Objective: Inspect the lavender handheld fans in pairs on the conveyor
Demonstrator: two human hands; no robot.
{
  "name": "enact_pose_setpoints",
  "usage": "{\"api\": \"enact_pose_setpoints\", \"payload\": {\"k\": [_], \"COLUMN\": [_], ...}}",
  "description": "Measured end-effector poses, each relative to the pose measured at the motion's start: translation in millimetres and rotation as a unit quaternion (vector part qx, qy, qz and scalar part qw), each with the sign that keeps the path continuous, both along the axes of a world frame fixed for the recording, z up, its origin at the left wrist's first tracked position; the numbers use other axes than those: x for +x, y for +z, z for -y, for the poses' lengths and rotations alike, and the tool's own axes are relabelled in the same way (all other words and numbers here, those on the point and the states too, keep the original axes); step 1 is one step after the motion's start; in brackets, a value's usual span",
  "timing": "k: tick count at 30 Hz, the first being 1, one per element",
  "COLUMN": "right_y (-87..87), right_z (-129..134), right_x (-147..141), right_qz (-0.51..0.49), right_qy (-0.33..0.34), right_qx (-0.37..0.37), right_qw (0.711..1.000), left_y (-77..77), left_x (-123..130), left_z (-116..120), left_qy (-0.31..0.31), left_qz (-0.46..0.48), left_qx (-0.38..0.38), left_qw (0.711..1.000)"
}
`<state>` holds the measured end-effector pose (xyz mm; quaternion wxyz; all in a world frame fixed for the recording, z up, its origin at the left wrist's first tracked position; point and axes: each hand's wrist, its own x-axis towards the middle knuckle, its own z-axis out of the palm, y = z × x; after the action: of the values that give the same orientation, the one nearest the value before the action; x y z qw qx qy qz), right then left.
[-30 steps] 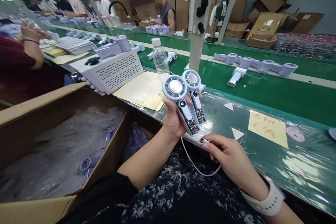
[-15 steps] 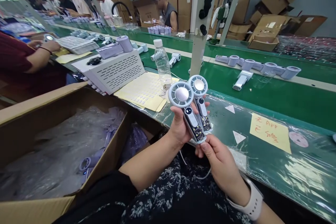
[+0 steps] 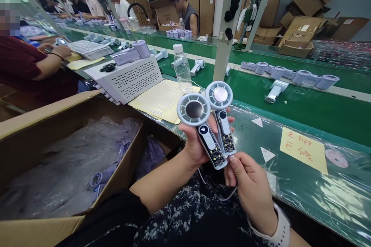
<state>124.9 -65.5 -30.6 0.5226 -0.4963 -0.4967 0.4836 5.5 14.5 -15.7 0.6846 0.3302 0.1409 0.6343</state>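
My left hand (image 3: pixel 194 147) grips two small handheld fans side by side, heads up: the nearer fan (image 3: pixel 199 123) with a dark centre and the farther fan (image 3: pixel 220 112) with a pale centre. Both have open handles showing circuit boards. My right hand (image 3: pixel 251 185) pinches the plug end of a white cable (image 3: pixel 220 197) against the bottom of the farther fan's handle. The cable loops down over my lap.
A cardboard box (image 3: pixel 43 115) with plastic-wrapped fans stands at my left. On the bench are a white vented unit (image 3: pixel 130 77), yellow sticker sheets (image 3: pixel 162 100), a water bottle (image 3: pixel 182 67) and a yellow note (image 3: pixel 303 144). More fans (image 3: pixel 292 73) lie on the green conveyor. Other people work nearby.
My right hand rose from the bench edge with the cable plug to the base of the fan handles. My left hand lifted the two fans slightly; the nearer fan's centre now looks dark.
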Motion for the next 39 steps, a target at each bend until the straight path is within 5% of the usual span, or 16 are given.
{"api": "enact_pose_setpoints", "payload": {"k": [7,14,18,22,24,27,29,31,39], "right_y": [-1.7,-15.3,-9.7,11.5,20.9,32.5,39.5,44.5,34.7], "right_z": [-0.6,2.4,4.2,-4.5,-17.0,-34.0,-35.8,-30.6,-18.7], "right_x": [4.1,-5.0,8.7,46.4,66.4,77.4,67.2,48.9,20.2], "right_qz": [-0.011,-0.096,0.041,0.181,0.294,0.437,0.433,0.392,0.370], "right_qy": [0.030,-0.038,0.016,0.057,-0.015,-0.204,-0.208,-0.138,-0.160], "right_qx": [-0.002,-0.013,0.042,0.183,0.202,0.217,0.247,0.268,0.325], "right_qw": [0.999,0.995,0.998,0.965,0.934,0.848,0.841,0.869,0.855], "left_y": [-3.6,-10.4,-10.2,-0.6,2.8,1.2,-3.8,-10.1,-31.0], "left_x": [1.1,11.3,11.6,2.8,-1.2,-0.3,4.6,10.5,17.2], "left_z": [-1.0,7.9,4.5,-5.5,-5.4,4.2,12.4,17.9,19.4], "left_qy": [0.000,0.023,0.021,0.098,0.102,-0.001,-0.064,-0.079,0.019], "left_qz": [-0.017,-0.017,-0.022,-0.012,-0.021,-0.042,-0.048,-0.050,-0.127], "left_qx": [0.008,0.028,0.002,-0.078,-0.079,-0.047,-0.013,0.029,0.091], "left_qw": [1.000,0.999,1.000,0.992,0.991,0.998,0.997,0.995,0.988]}}
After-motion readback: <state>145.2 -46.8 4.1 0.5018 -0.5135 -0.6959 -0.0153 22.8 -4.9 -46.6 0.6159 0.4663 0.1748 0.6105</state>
